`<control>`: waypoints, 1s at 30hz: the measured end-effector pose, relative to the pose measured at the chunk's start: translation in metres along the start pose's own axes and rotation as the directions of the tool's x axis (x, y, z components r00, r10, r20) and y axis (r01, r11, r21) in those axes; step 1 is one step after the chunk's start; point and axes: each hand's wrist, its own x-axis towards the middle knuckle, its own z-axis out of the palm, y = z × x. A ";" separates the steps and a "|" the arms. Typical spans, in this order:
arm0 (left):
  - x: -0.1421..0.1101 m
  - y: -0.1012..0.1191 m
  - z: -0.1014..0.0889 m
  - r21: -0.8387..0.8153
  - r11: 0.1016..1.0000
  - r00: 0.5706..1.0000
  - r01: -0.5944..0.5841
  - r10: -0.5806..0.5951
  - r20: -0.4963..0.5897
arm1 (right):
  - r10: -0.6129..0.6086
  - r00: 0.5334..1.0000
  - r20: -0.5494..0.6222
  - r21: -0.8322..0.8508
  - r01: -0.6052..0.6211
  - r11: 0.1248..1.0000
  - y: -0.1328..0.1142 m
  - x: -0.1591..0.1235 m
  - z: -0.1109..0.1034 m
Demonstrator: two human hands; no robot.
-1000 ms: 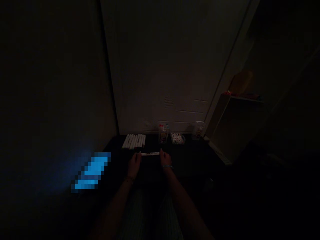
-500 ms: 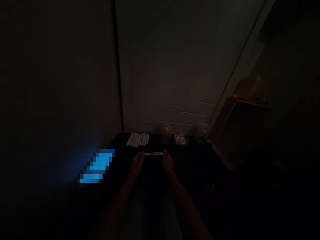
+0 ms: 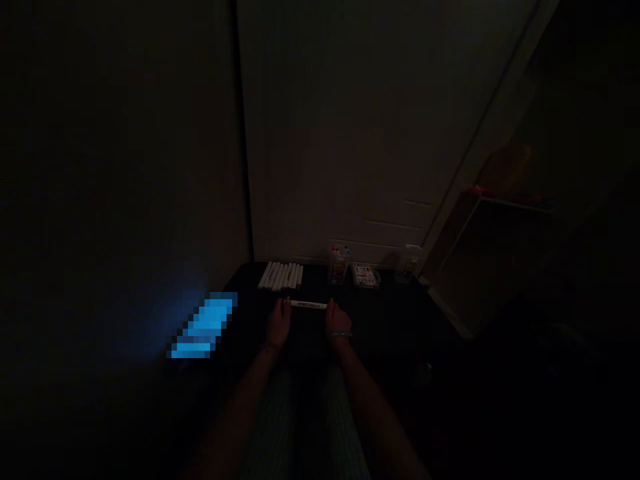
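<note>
A white marker (image 3: 309,305) with dark print along its barrel lies level between my two hands. My left hand (image 3: 278,323) pinches its left end, and my right hand (image 3: 339,320), with a band at the wrist, is closed on its right end. Just beyond my left hand, several white markers (image 3: 281,275) lie side by side in a row on the dark table (image 3: 385,320). Past my right hand stands a clear case (image 3: 339,268) with red- and teal-tipped markers in it. Dim light hides the finger details.
Right of the marker case lies a clear box with printed patterning (image 3: 365,275). Another clear case (image 3: 409,263) stands at the back right corner. A pixelated bright blue screen (image 3: 204,327) glows at the left. A wall (image 3: 350,133) rises behind the table, and a shelf unit (image 3: 500,227) stands at right.
The whole view has shifted slightly, so the scene sits a little further right and higher. Both hands still hold the marker, which now tilts slightly down to the right.
</note>
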 end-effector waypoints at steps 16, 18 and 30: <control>-0.001 0.005 0.001 -0.048 0.999 1.000 0.012 -0.010 0.027 | 0.068 0.990 -0.127 0.092 -0.056 0.994 0.010 0.006 0.004; -0.002 0.007 0.001 -0.064 0.998 1.000 0.019 -0.017 0.018 | 0.084 0.986 -0.143 0.101 -0.070 0.992 0.009 0.005 0.003; -0.010 0.025 -0.007 -0.169 0.976 0.988 0.135 -0.120 0.096 | 0.102 0.972 -0.213 0.297 -0.035 0.954 0.016 0.011 0.006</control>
